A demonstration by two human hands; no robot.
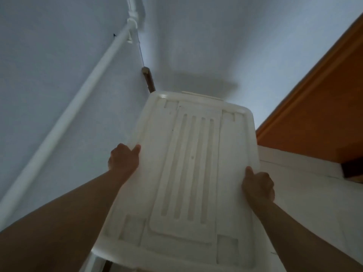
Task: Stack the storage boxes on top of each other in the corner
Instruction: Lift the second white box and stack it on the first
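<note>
Left hand grasps the left long edge of the white storage box, thumb over the lid rim, fingers wrapped under and out of sight. Right hand does the same on the right edge, a bit nearer the camera, thumb up on the lid. Hands sit on opposite sides around mid-length, probably to balance the load and keep it from rotating while it's placed. The view is onto the ribbed lid, long axis pointing into the room corner, far end close to where the two pale walls meet. The box looks high relative to the head camera; something white shows below its near edge at bottom left, possibly the box underneath, but I can't tell whether the held box is already seated on it or hovering. Left of the box a white pipe runs diagonally along the wall on clips; a small dark wooden piece sticks out right at the corner behind the box. On the right, an orange panel above a white surface, just beside the box. Judgement: placement step, near done; next is squaring the box to the corner and releasing.
</note>
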